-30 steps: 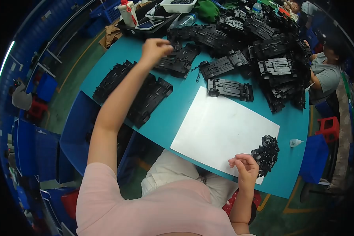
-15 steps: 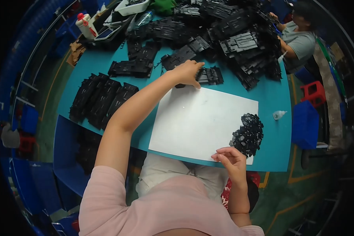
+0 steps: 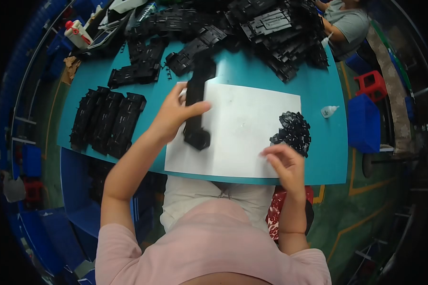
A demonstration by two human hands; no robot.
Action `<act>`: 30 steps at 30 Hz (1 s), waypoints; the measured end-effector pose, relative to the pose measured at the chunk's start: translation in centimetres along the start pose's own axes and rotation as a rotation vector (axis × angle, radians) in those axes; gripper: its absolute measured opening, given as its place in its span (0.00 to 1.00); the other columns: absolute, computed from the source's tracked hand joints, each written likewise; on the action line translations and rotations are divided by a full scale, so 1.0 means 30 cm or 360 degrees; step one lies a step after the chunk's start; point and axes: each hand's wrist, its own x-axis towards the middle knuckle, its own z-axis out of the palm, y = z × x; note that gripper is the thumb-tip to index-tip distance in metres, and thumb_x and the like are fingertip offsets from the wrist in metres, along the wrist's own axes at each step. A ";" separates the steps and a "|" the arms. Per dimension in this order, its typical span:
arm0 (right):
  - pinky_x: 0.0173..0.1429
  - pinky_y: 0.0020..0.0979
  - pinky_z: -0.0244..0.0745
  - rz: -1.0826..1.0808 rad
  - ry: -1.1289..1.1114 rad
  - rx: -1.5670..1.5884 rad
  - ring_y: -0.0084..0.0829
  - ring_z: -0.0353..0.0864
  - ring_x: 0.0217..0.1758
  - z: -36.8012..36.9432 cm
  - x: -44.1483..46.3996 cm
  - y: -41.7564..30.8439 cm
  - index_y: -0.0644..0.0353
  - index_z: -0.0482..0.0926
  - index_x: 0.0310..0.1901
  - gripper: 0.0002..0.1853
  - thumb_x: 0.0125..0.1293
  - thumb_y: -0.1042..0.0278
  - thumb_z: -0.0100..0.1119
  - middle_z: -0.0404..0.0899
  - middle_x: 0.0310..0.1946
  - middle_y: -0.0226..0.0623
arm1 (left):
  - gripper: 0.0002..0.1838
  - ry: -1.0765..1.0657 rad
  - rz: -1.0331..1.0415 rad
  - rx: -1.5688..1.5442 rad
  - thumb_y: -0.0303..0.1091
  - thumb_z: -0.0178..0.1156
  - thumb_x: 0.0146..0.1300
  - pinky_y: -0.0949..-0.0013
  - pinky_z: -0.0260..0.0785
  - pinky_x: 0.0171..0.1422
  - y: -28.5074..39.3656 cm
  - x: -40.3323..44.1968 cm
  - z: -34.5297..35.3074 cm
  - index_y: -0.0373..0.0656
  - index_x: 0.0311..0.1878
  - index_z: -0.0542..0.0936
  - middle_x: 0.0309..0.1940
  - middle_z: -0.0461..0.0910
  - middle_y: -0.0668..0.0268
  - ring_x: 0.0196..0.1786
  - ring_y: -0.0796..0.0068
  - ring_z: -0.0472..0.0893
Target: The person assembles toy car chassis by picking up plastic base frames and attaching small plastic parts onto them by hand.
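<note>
My left hand (image 3: 176, 111) grips a long black plastic tray-like part (image 3: 195, 107), thumb across its face and fingers behind it. The part is held upright over the left side of a white sheet (image 3: 242, 156) and is blurred by motion. My right hand (image 3: 288, 168) hovers over the sheet's lower right, thumb and forefinger drawn together. Whatever is between those fingertips, if anything, is too small to make out. Just beyond that hand lies a heap of small black plastic pieces (image 3: 295, 133), partly on the sheet's right edge.
Several similar black parts (image 3: 104, 121) stand in a row on the teal table (image 3: 328, 156) at left. A large pile of them (image 3: 271, 28) covers the back. A small white dropper bottle (image 3: 329, 111) lies at right. A co-worker (image 3: 345, 23) sits at the far right corner.
My left hand has lifted a black part from beyond the sheet and brought it back over the sheet's left side. My right hand has stayed beside the heap. The view has shifted.
</note>
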 end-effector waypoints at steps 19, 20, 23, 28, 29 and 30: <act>0.45 0.37 0.65 -0.0532 0.0105 -0.1603 0.36 0.73 0.40 -0.089 0.147 0.064 0.59 0.81 0.29 0.06 0.48 0.78 0.65 0.78 0.30 0.33 | 0.36 -0.0094 -0.0264 -0.0939 0.23 0.62 0.61 0.67 0.69 0.63 -0.170 -0.185 0.066 0.39 0.69 0.55 0.50 0.76 0.57 0.55 0.71 0.77; 0.42 0.35 0.68 -0.0547 0.0194 -0.1580 0.34 0.74 0.40 -0.082 0.148 0.058 0.60 0.81 0.30 0.05 0.49 0.79 0.64 0.79 0.29 0.35 | 0.35 -0.0130 -0.0260 -0.0958 0.24 0.61 0.61 0.67 0.69 0.62 -0.171 -0.188 0.066 0.39 0.69 0.55 0.50 0.76 0.56 0.55 0.71 0.77; 0.37 0.29 0.70 -0.0416 0.0460 -0.1336 0.31 0.76 0.34 -0.039 0.148 0.027 0.61 0.81 0.30 0.05 0.50 0.79 0.63 0.78 0.28 0.36 | 0.35 -0.0169 -0.0272 -0.0989 0.25 0.60 0.62 0.68 0.69 0.62 -0.175 -0.191 0.068 0.39 0.69 0.55 0.51 0.75 0.56 0.55 0.71 0.76; 0.38 0.22 0.72 0.0095 0.0153 -0.0077 0.20 0.77 0.32 0.004 0.117 0.001 0.68 0.76 0.28 0.04 0.54 0.86 0.60 0.79 0.30 0.33 | 0.34 -0.0176 -0.0267 -0.1005 0.26 0.60 0.63 0.66 0.70 0.61 -0.167 -0.207 0.075 0.40 0.69 0.55 0.51 0.76 0.56 0.54 0.71 0.77; 0.38 0.22 0.72 0.0098 0.0152 -0.0076 0.20 0.77 0.32 0.015 0.112 -0.005 0.68 0.76 0.28 0.04 0.54 0.86 0.60 0.79 0.30 0.33 | 0.34 -0.0161 -0.0259 -0.1001 0.26 0.60 0.63 0.66 0.71 0.60 -0.162 -0.211 0.075 0.40 0.69 0.54 0.51 0.76 0.56 0.54 0.70 0.77; 0.39 0.22 0.72 0.0127 0.0088 0.0062 0.21 0.77 0.32 0.024 0.108 -0.007 0.67 0.75 0.27 0.05 0.55 0.87 0.59 0.79 0.30 0.35 | 0.35 -0.0146 -0.0251 -0.0996 0.26 0.60 0.62 0.65 0.72 0.59 -0.160 -0.214 0.075 0.41 0.69 0.54 0.51 0.76 0.56 0.54 0.70 0.78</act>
